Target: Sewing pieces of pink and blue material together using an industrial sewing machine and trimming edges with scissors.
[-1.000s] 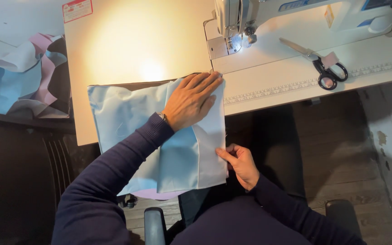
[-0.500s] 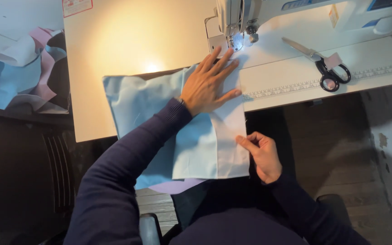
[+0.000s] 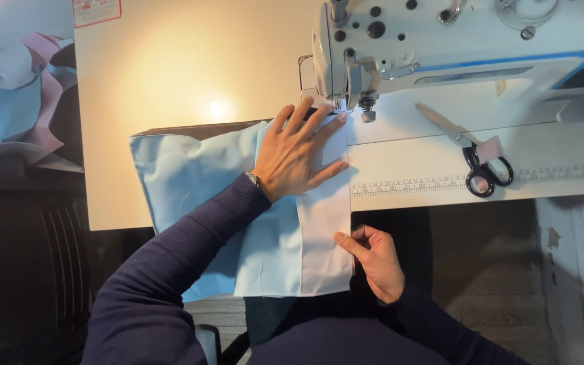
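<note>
Fabric point(image 3: 265, 250), pale blue with a lighter strip along its right side, lay across the front edge of the table point(image 3: 170, 74) and hung down toward the person's lap. Its upper right corner reached under the head of the sewing machine point(image 3: 441, 47), close to the presser foot point(image 3: 366, 108). The left hand point(image 3: 299, 152) lay flat on top of the cloth near that corner, fingers point(image 3: 319, 122) spread and pointing up toward the foot, their tips just short of it, the palm pressing the material to the table. The right hand point(image 3: 376, 260) was lower, off the table edge, at the right border of the light strip; its thumb and forefinger pinched that edge, the other fingers curled behind. So the cloth ran beneath the left fingers and between the right ones, stretched along the strip from one hand to the other. Scissors point(image 3: 478, 162) with black handles rested on the machine bed to the right, well apart from both hands, above a printed ruler point(image 3: 441, 182). More blue and pink cloth point(image 3: 15, 115) lay heaped at the far left.
</note>
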